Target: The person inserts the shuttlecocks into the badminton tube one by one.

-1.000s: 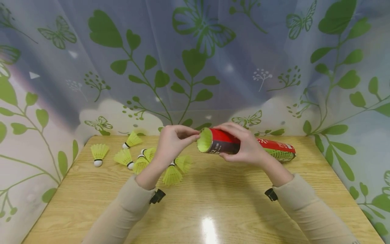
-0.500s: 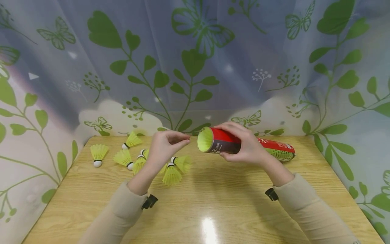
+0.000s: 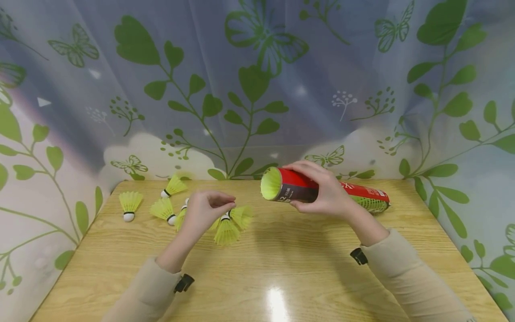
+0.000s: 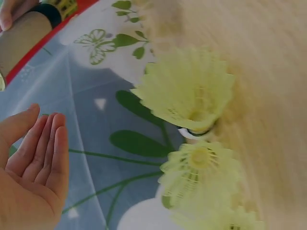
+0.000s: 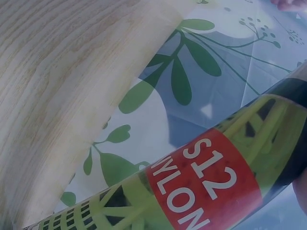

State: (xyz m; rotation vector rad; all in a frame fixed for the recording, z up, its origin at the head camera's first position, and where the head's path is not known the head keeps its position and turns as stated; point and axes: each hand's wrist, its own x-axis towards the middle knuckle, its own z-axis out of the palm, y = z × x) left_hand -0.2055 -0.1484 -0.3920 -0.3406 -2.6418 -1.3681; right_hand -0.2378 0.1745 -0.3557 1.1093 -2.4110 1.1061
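Observation:
My right hand [image 3: 322,185] grips a red, black and yellow shuttlecock tube [image 3: 295,190] near its mouth. The tube lies tilted, its round mouth facing left with a yellow shuttlecock skirt showing inside. "S12 NYLON" reads on its red label [image 5: 206,184] in the right wrist view. My left hand [image 3: 205,212] holds nothing and hovers over the loose shuttlecocks; its fingers look fairly straight in the left wrist view. Close by it lie several yellow shuttlecocks [image 3: 227,230] with white heads, partly hidden behind the hand. One flared skirt [image 4: 187,88] stands out in the left wrist view.
Farther left on the wooden table [image 3: 257,273] are more shuttlecocks, one standing apart [image 3: 130,205] near the left edge and another [image 3: 175,185] toward the back. A leaf-patterned curtain [image 3: 257,89] hangs right behind and along both sides of the table.
My left hand has drawn away from the tube's mouth, moving left and down toward the shuttlecocks. The right hand and the tube stay nearly still.

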